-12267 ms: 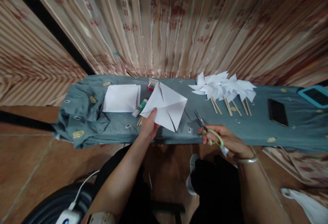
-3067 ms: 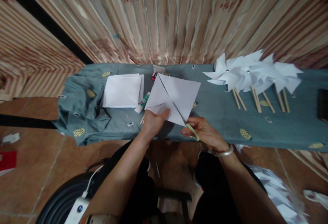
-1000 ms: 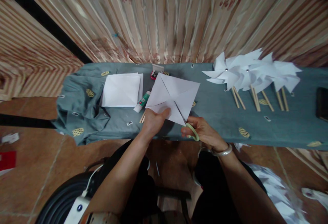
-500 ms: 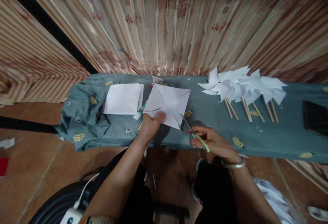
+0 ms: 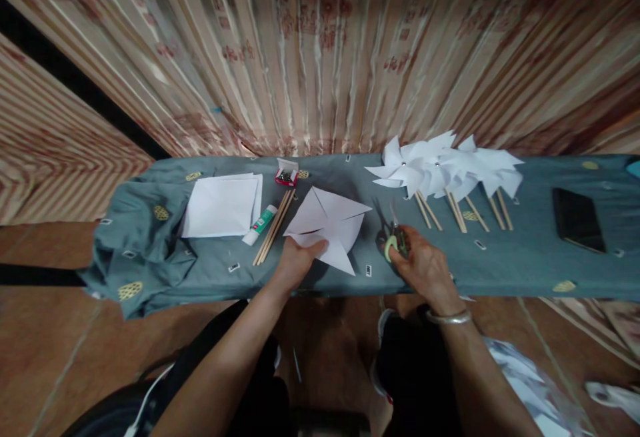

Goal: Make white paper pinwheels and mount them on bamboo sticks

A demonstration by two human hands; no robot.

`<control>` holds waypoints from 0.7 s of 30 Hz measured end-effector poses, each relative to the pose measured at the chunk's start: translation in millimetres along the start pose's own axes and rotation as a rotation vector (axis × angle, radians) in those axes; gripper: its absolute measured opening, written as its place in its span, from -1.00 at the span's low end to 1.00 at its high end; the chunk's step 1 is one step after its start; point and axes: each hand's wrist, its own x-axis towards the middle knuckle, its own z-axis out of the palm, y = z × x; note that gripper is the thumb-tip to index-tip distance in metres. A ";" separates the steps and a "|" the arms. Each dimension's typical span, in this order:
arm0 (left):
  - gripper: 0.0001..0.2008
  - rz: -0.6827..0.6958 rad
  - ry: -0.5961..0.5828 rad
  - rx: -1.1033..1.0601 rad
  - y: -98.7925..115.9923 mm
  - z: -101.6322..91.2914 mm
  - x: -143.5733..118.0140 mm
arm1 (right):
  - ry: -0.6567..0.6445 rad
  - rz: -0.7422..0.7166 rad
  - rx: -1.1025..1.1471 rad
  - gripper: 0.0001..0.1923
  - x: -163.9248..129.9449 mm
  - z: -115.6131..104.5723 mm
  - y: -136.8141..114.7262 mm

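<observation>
My left hand [image 5: 299, 262] pinches the lower left edge of a white paper square [image 5: 333, 222], which has slits running in from its corners. To its right, my right hand [image 5: 424, 263] is closed around a pair of scissors [image 5: 391, 245] with light green handles, low over the cloth and apart from the paper. Left of the paper lie several wooden sticks [image 5: 274, 229] and a glue stick [image 5: 259, 225]. Behind them stands a small open red and white box [image 5: 287, 174] of small metal pins. A stack of white paper sheets [image 5: 220, 207] rests farther left.
Several white paper pinwheels [image 5: 450, 163] on wooden sticks lie at the back right. A black phone [image 5: 579, 219] lies right of them. The narrow table has a grey-green cloth [image 5: 320, 283]; a striped curtain [image 5: 300, 57] hangs behind. A plastic bag with white paper [image 5: 525, 383] is on the floor.
The scissors have moved away from the paper's corner, to the right and down toward the cloth. The paper is held lower, and the sticks and pin box behind it now show.
</observation>
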 end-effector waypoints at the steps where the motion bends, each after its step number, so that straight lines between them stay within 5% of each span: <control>1: -0.59 -0.009 -0.012 -0.040 1.8 2.0 -0.8 | 0.014 -0.008 -0.046 -0.49 -0.3 0.9 1.2; 8: -0.40 -0.137 -0.111 -0.337 18.4 7.3 -5.2 | 0.080 -0.068 -0.219 -0.45 -0.6 4.2 3.2; 14: -0.61 -0.067 -0.032 -0.099 -2.1 5.5 -2.4 | 0.084 -0.098 -0.264 -0.50 0.0 6.1 3.6; 21: -0.69 0.008 -0.125 0.028 -9.3 -0.8 -1.5 | 0.059 -0.084 -0.282 -0.46 1.3 3.6 -0.5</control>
